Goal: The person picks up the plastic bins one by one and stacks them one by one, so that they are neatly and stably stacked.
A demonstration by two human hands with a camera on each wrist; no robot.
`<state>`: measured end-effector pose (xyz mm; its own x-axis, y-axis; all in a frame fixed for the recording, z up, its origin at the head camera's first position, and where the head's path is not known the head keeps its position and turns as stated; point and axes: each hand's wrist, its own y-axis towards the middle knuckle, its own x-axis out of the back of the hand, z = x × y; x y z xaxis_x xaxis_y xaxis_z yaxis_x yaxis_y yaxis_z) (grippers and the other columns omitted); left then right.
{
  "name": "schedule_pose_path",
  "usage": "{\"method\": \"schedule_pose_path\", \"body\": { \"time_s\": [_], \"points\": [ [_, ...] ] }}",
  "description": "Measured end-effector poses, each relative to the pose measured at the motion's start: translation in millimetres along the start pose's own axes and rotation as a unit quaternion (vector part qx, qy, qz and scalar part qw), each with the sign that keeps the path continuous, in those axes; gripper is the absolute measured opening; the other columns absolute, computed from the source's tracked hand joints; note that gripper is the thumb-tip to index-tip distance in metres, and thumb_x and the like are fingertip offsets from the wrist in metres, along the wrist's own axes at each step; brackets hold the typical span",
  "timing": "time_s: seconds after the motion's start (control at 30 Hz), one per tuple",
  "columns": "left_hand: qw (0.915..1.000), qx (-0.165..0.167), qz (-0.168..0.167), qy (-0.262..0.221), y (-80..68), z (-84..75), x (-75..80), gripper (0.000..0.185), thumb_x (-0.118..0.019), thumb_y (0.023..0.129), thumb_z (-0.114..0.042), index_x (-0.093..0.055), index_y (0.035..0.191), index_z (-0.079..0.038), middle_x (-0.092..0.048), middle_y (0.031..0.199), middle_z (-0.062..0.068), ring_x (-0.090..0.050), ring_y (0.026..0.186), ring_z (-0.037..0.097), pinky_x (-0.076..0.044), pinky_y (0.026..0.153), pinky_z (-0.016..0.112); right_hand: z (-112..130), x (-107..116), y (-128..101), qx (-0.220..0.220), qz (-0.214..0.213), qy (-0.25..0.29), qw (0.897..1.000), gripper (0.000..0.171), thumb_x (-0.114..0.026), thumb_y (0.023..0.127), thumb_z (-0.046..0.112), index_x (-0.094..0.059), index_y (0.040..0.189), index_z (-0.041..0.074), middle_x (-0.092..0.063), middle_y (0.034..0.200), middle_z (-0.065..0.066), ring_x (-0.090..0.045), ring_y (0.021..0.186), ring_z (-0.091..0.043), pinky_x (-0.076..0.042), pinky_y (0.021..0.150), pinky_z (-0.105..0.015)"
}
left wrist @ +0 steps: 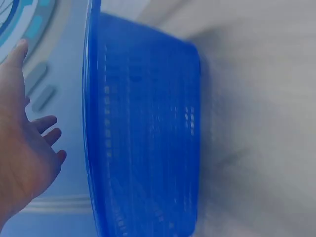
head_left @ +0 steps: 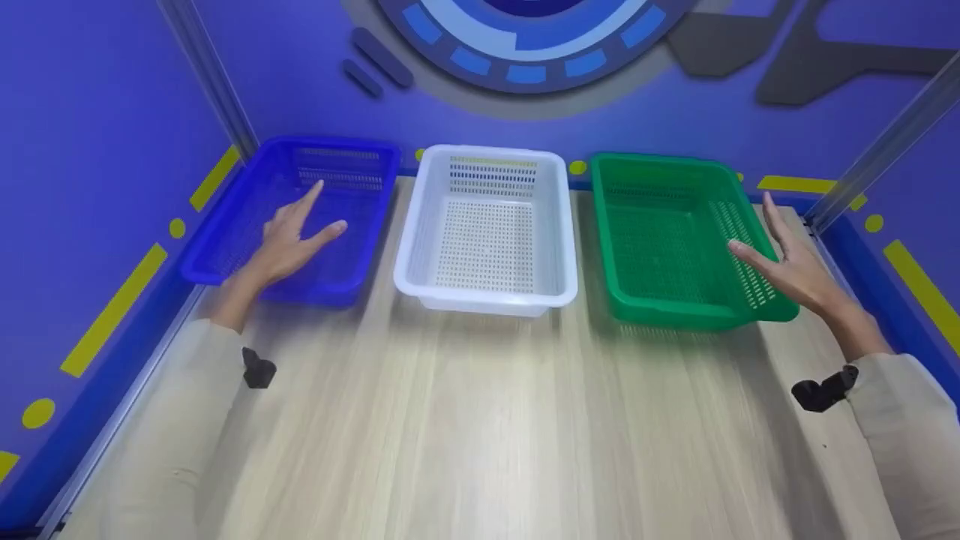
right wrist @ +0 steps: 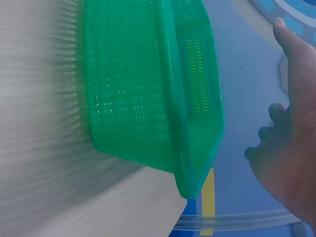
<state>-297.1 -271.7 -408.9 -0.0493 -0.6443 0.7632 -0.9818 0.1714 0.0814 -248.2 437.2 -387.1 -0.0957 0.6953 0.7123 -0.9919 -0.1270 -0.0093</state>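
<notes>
Head view: three perforated baskets stand in a row along the far edge of the wooden counter [head_left: 480, 420]. The blue basket [head_left: 300, 217] sits at the far left corner, the white basket [head_left: 487, 225] in the middle, the green basket [head_left: 675, 240] toward the far right corner. The left hand [head_left: 289, 240] hovers over the blue basket's near left part, fingers straight and spread, its grip apart and holding nothing. The right hand [head_left: 791, 262] is just beside the green basket's right rim, fingers likewise spread and its grip apart. The wrist views show each hand clear of its basket's rim; whether the right touches the green one I cannot tell.
</notes>
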Motion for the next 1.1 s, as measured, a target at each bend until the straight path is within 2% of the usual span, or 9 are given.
{"method": "schedule_pose_path", "body": {
  "time_s": [0.17,0.3,0.4,0.53,0.67,0.77,0.87,1.03,1.1],
  "points": [
    [0.9990,-0.011,0.013,-0.041,7.0,-15.5,-9.1,0.084,-0.054,0.100,-0.059,-0.010,0.166,-0.030,-0.022,0.170,0.014,-0.012,0.156,0.046,0.001,0.119,0.076,-9,2,-1,0.017,-0.005,0.025,1.000,0.086,-0.053,0.105,0.036,0.013,0.160,0.042,0.016,0.172,-0.004,0.012,0.156,-0.045,0.003,0.112,-0.082],
    [0.9976,-0.017,0.018,-0.064,12.2,-27.3,-19.4,0.085,-0.058,0.099,-0.056,-0.011,0.166,-0.031,-0.026,0.169,0.014,-0.015,0.156,0.044,-0.005,0.120,0.075,-17,4,-4,0.015,-0.003,0.044,0.999,0.088,-0.054,0.106,0.032,0.013,0.161,0.039,0.018,0.171,-0.002,0.015,0.156,-0.041,0.005,0.116,-0.078],
    [0.9960,-0.026,0.019,-0.083,18.5,-39.3,-32.2,0.089,-0.062,0.097,-0.054,-0.012,0.166,-0.028,-0.024,0.170,0.014,-0.016,0.157,0.042,-0.010,0.121,0.073,-22,6,-7,0.005,-0.007,0.045,0.999,0.091,-0.058,0.105,0.032,0.013,0.161,0.040,0.018,0.171,0.000,0.016,0.157,-0.038,0.006,0.118,-0.076],
    [0.9931,-0.050,0.022,-0.104,26.3,-58.7,-54.1,0.092,-0.068,0.095,-0.046,-0.015,0.166,-0.022,-0.022,0.170,0.014,-0.019,0.156,0.039,-0.015,0.122,0.070,-28,5,-9,0.004,-0.011,0.050,0.999,0.093,-0.061,0.103,0.030,0.010,0.163,0.033,0.015,0.172,-0.003,0.014,0.157,-0.036,0.006,0.120,-0.071],
    [0.9870,-0.091,0.029,-0.129,33.4,-78.3,-75.7,0.089,-0.071,0.095,-0.032,-0.018,0.164,-0.012,-0.029,0.166,0.022,-0.033,0.149,0.042,-0.032,0.118,0.066,-36,3,-9,-0.004,-0.005,0.068,0.998,0.090,-0.059,0.104,0.030,0.008,0.164,0.025,0.013,0.172,-0.006,0.013,0.159,-0.032,0.008,0.124,-0.064],
    [0.9828,-0.108,0.040,-0.145,39.0,-94.7,-90.4,0.087,-0.070,0.097,-0.028,-0.018,0.164,-0.009,-0.034,0.162,0.025,-0.041,0.144,0.042,-0.042,0.114,0.060,-43,3,-10,-0.015,-0.006,0.072,0.997,0.086,-0.056,0.106,0.031,0.005,0.165,0.021,0.010,0.172,-0.013,0.010,0.159,-0.035,0.006,0.125,-0.063],
    [0.9808,-0.113,0.057,-0.148,43.0,-113.2,-103.4,0.084,-0.067,0.099,-0.029,-0.017,0.165,-0.011,-0.034,0.162,0.022,-0.043,0.143,0.038,-0.045,0.113,0.053,-49,2,-12,-0.032,-0.007,0.073,0.997,0.081,-0.054,0.106,0.034,0.000,0.166,0.022,0.005,0.172,-0.015,0.004,0.158,-0.040,0.001,0.125,-0.065],
    [0.9729,-0.140,0.084,-0.163,48.6,-141.7,-127.0,0.081,-0.065,0.100,-0.029,-0.018,0.165,-0.014,-0.037,0.161,0.020,-0.047,0.140,0.034,-0.049,0.110,0.044,-57,-2,-17,-0.055,-0.002,0.098,0.994,0.078,-0.053,0.106,0.038,-0.002,0.165,0.027,0.003,0.173,-0.011,-0.001,0.157,-0.042,-0.006,0.121,-0.071],
    [0.9682,-0.147,0.091,-0.181,50.3,-151.8,-137.7,0.079,-0.065,0.100,-0.027,-0.020,0.164,-0.014,-0.039,0.159,0.020,-0.048,0.138,0.033,-0.050,0.109,0.042,-61,-4,-18,-0.066,-0.004,0.098,0.993,0.078,-0.052,0.106,0.040,-0.002,0.165,0.029,0.003,0.174,-0.007,-0.004,0.158,-0.041,-0.011,0.125,-0.065]
  ]
}}
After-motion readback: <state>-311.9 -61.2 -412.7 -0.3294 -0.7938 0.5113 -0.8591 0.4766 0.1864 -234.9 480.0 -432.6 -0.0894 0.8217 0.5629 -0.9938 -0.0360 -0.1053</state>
